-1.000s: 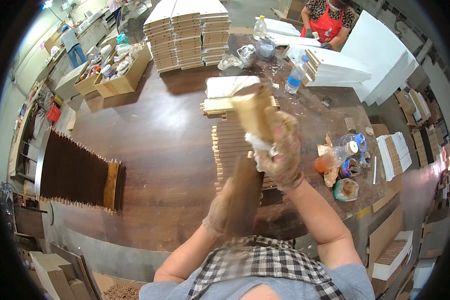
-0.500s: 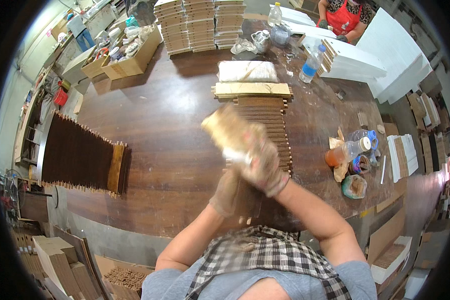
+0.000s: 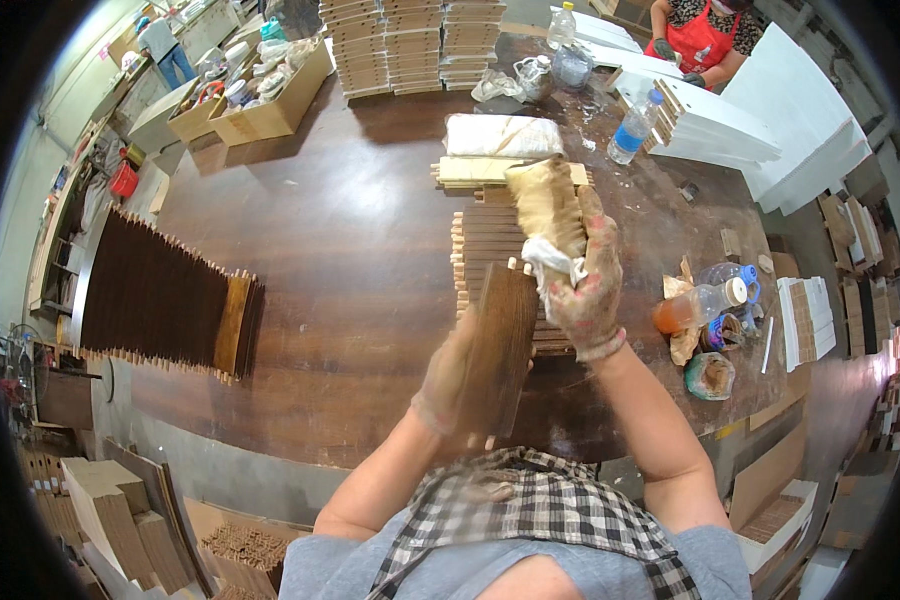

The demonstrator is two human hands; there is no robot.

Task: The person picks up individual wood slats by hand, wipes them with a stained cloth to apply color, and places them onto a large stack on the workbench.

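Observation:
My left hand (image 3: 448, 370), in a stained glove, grips a dark brown wooden slat (image 3: 508, 335) held up at a tilt over the table's near part. Light dowel pegs stick out of the slat's ends. My gloved right hand (image 3: 598, 285) is closed on a brown-stained cloth (image 3: 550, 208) with a white rag (image 3: 550, 262) bunched beside it, to the right of the slat's top end. Behind both hands lies a row of dark pegged slats (image 3: 490, 228), partly hidden by the cloth and the held slat. Paler slats (image 3: 475, 171) lie beyond it, in front of a white wrapped bundle (image 3: 500, 136).
A long stack of dark slats (image 3: 155, 295) lies at the left. Bottles (image 3: 698, 303) and a jar (image 3: 710, 375) stand at the right edge. Boards are stacked (image 3: 410, 45) at the back, beside an open carton (image 3: 270, 110). Far right, a person in a red apron (image 3: 695, 45) handles white panels.
My hands have moved apart. The right one has gone up and to the right with the cloth, and the slat in my left hand now shows.

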